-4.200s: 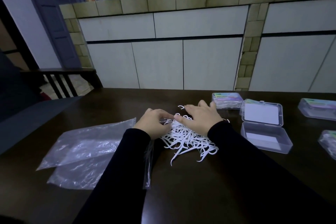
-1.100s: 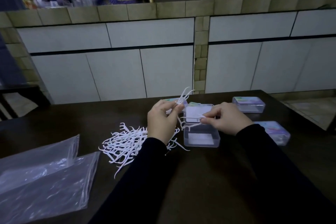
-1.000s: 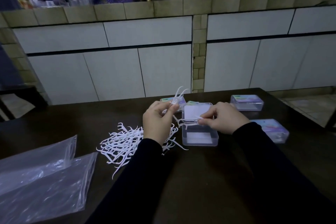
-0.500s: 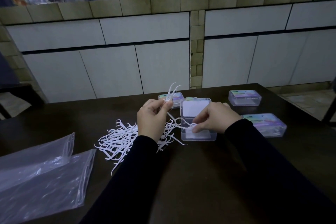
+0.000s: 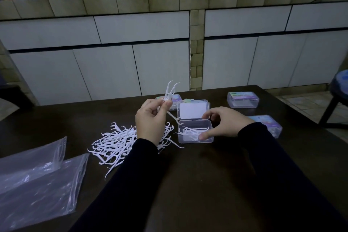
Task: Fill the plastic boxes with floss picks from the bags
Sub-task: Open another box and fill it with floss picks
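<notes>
The dark desk [image 5: 207, 184] carries everything. Two empty clear bags [image 5: 37, 181] lie flat at its near left corner. Toward the far edge, mid-desk, a loose heap of white floss picks [image 5: 114, 143] sits just left of the open plastic box [image 5: 195, 132], whose lid is tipped back. Closed boxes [image 5: 243, 99] rest toward the far right corner.

The left hand [image 5: 150, 120] pinches a small bunch of picks [image 5: 170, 91] upright, above the heap. The right hand [image 5: 224, 124] hangs over the open box, fingers relaxed and grasping nothing, thumb at the few picks already inside.

The picks look feather-light, stiff and springy, and their hooked heads probably snag one another; take them by the handles in aligned bunches.
</notes>
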`<action>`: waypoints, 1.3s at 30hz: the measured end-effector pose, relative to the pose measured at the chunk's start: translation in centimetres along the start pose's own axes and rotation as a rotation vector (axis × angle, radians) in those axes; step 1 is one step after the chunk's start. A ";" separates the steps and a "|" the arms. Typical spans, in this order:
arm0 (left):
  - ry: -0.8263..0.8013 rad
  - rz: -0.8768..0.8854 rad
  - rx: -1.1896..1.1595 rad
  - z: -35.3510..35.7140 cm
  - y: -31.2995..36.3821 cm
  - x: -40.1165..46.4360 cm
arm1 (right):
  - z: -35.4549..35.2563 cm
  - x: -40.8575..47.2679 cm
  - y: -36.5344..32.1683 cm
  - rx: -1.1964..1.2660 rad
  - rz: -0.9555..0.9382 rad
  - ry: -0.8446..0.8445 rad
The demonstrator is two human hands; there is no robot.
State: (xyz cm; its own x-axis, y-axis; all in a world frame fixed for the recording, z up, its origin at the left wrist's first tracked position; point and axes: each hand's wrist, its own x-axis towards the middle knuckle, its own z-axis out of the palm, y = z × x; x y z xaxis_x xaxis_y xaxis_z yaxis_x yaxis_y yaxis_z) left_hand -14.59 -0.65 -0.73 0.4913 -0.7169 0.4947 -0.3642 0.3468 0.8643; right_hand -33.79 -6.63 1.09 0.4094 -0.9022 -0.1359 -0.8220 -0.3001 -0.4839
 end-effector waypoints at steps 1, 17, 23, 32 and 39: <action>-0.009 -0.002 -0.025 0.3 0.2 -0.2 | 0.0 -0.1 0.0 0.019 0.000 -0.015; -0.593 0.109 0.676 0.5 -0.9 -0.6 | 0.6 0.0 0.0 0.051 -0.045 -0.060; -0.609 0.122 0.661 -0.9 0.6 0.0 | 0.8 0.2 0.0 0.076 -0.042 -0.058; -0.681 -0.015 0.700 -2.6 0.9 0.7 | 0.9 0.3 0.1 0.100 -0.031 -0.058; -0.431 0.109 0.610 -1.9 0.8 0.2 | 0.8 0.2 0.1 0.102 -0.037 -0.061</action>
State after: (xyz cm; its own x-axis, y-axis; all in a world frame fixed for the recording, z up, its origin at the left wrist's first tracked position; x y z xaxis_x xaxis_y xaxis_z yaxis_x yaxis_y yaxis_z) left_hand -13.30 0.59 0.22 0.1201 -0.9144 0.3867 -0.8278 0.1228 0.5474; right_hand -33.45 -6.54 0.33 0.4645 -0.8695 -0.1677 -0.7630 -0.2969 -0.5742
